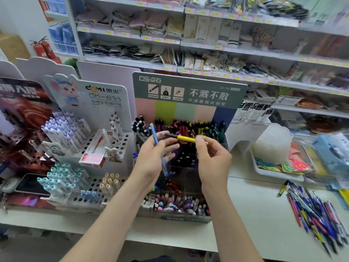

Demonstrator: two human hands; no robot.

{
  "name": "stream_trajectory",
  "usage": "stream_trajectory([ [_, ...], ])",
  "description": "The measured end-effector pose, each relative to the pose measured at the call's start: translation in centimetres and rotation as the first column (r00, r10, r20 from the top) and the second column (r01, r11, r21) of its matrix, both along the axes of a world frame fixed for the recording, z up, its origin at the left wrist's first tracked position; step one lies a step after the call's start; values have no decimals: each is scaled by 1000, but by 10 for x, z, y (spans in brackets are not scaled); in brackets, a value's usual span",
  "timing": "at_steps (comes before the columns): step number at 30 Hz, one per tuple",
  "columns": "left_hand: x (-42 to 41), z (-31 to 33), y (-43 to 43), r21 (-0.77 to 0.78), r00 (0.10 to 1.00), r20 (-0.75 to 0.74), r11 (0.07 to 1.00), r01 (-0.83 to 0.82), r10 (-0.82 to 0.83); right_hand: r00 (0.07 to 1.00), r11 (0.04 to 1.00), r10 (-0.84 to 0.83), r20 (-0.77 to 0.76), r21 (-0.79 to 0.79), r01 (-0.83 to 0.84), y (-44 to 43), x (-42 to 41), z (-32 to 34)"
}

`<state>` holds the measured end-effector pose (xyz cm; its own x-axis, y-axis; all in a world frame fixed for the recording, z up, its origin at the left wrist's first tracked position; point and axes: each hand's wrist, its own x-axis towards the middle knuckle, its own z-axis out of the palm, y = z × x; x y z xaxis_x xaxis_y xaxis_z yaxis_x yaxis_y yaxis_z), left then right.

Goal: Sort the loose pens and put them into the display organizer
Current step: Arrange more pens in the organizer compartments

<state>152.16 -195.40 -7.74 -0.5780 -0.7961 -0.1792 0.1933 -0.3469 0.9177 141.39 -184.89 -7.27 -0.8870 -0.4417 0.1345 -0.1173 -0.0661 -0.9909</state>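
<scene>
Gripping a blue pen, the left hand hovers over the organizer. The right hand pinches a yellow pen.

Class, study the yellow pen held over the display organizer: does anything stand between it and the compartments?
Nothing separate visibly does. The right hand pinches the yellow pen over the display organizer; the left hand, gripping a blue pen, is beside it.

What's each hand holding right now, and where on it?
Left hand grips a blue pen mid-barrel; right hand pinches a yellow pen near its right end.
</scene>
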Motion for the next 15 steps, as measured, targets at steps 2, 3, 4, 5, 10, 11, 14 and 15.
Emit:
stream_trajectory([
  [2, -6, -1, 4, -47, 992, 123, 999, 26, -20, 983, 987, -156, -92, -42, 152, 7, -19, 2],
  [3, -10, -1, 6, -46, 988, 155, 998, 38, -30, 958, 976, -217, -188, -34, 214, 10, -28, 3],
  [4, -13, -1, 8, -25, 987, 155, 999, 45, -41, 917, 964, -255, -306, -13, 264, 12, -36, 5],
  [5, -16, -1, 10, 8, 990, 131, 999, 49, -50, 862, 953, -265, -433, 17, 302, 12, -44, 6],
  [10, -36, 5, 19, 52, 997, 50, 997, 59, -62, 707, 919, 158, -689, 365, 150, -4, -85, -3],
  [11, -40, 7, 20, 40, 997, 53, 998, 52, -54, 696, 878, 296, -655, 474, 72, -8, -89, -3],
  [14, -50, 9, 21, -21, 998, 57, 1000, 4, -3, 640, 766, 506, -579, 643, -24, -15, -96, 2],
  [15, -51, 9, 21, -43, 998, 60, 999, -11, 14, 637, 778, 488, -597, 628, -7, -16, -99, 4],
])
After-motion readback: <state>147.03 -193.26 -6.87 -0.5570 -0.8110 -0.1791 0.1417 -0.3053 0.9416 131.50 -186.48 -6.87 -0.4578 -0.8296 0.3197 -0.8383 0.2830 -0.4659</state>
